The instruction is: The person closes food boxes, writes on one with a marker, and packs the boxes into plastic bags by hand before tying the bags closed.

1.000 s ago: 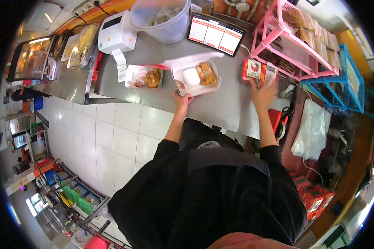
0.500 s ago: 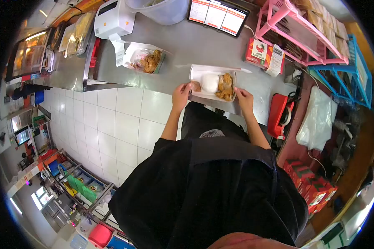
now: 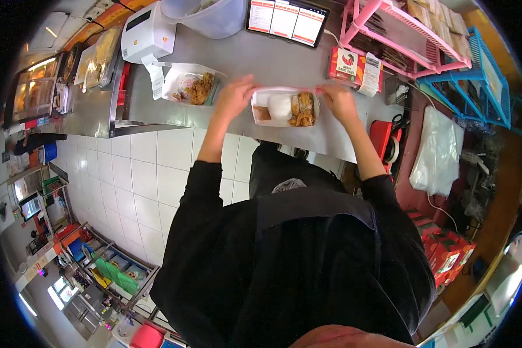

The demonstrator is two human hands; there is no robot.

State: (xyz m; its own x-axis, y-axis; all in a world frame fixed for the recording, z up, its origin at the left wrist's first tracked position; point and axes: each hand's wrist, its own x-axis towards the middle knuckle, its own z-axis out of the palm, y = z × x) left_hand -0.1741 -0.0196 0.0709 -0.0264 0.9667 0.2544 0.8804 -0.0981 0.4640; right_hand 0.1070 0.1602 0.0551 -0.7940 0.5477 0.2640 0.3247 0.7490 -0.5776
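Meal box [image 3: 282, 123] lies open on the steel table [image 3: 238, 61], on the near side of the tablet [image 3: 287, 22]. Well to the left of the tablet stands a white printer [image 3: 149, 33], with a paper strip [image 3: 156, 80] running from its front. Left of the tablet and nearer than it is a second open box [image 3: 169, 82] with fried chicken [image 3: 201, 90]; a translucent tub [image 3: 211, 24] stands just left of the tablet. Nearer than the tablet's left end, the left hand [image 3: 235, 97] is blurred, fingers bent toward the meal box's far left corner. Before the tablet, the meal box holds a white mound [image 3: 280, 107] and browned chicken pieces [image 3: 303, 109]. Nearer than the tablet's right end, the right hand [image 3: 338, 100] curls toward the far right corner; whether either hand pinches cannot be told. Right of the tablet sits a red carton [image 3: 355, 71].
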